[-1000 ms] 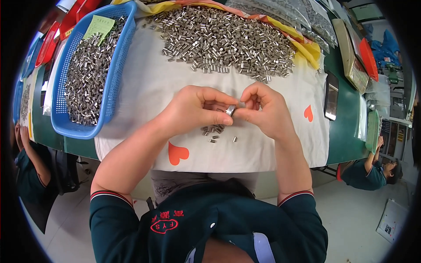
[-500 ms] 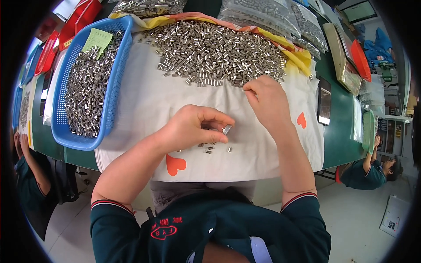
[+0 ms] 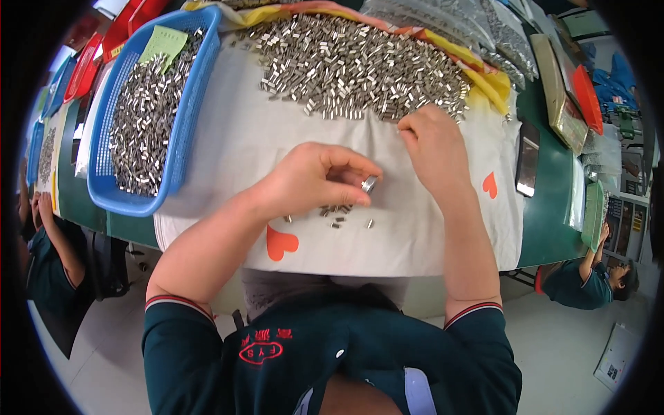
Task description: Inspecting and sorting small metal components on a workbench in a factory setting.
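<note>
A small shiny metal cylinder (image 3: 369,184) sticks out between the thumb and fingertips of my left hand (image 3: 315,176), held above the white cloth. Under and beside that hand lie several loose metal cylinders (image 3: 337,220) on the cloth. Farther off to the right, my right hand (image 3: 434,145) is closed in a pinch at the near edge of a wide pile of the same metal cylinders (image 3: 353,66). What its fingertips hold, if anything, is hidden.
A blue plastic basket (image 3: 197,104) full of metal pieces, with a green paper slip (image 3: 164,45), stands on the left. At the right lies a phone (image 3: 528,162). Filled clear bags (image 3: 443,21) line the back. Co-workers (image 3: 586,283) sit at both sides.
The whole view has shifted slightly. The metal cylinder in my left hand now shows at a different tilt. My right hand stays pinched at the edge of the pile.
</note>
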Tool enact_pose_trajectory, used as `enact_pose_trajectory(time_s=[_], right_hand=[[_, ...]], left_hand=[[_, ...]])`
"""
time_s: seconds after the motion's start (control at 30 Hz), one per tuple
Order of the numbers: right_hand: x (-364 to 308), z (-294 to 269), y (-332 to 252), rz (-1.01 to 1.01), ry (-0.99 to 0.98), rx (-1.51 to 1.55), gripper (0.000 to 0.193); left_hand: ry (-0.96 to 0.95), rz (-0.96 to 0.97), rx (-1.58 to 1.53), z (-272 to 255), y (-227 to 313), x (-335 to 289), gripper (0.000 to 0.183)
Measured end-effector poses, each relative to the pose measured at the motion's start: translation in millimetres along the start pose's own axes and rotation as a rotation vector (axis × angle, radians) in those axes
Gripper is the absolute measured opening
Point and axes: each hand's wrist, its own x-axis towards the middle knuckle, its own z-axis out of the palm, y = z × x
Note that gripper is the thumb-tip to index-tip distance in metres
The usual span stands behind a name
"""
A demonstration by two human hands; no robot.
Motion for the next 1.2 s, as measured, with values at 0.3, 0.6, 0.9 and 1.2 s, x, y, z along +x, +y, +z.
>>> enact_pose_trajectory(time_s=[0.3, 0.6, 0.9, 1.2], right_hand=[[-22.7, -25.2, -41.7, 0.067, -0.057, 0.654, 0.006], [-29.3, -10.9, -35.8, 0.059, -0.075, 0.825, 0.009], [-31.5, 2.2, -43.2, -0.22, 0.217, 0.399, 0.012], [-27.8, -18.0, -33.1, 0.048, -0.148, 0.706, 0.01]], left_hand=[[0.129, 0.099, -0.342, -8.5, -1.6, -0.5, 0.034], [0.113, 0.097, -0.294, -4.7, -4.5, 2.7, 0.035], [0.21, 0.061, -0.134, 0.3, -0.4, 2.9, 0.033], [0.15, 0.039, -0.164, 0.7, -0.3, 3.2, 0.032]])
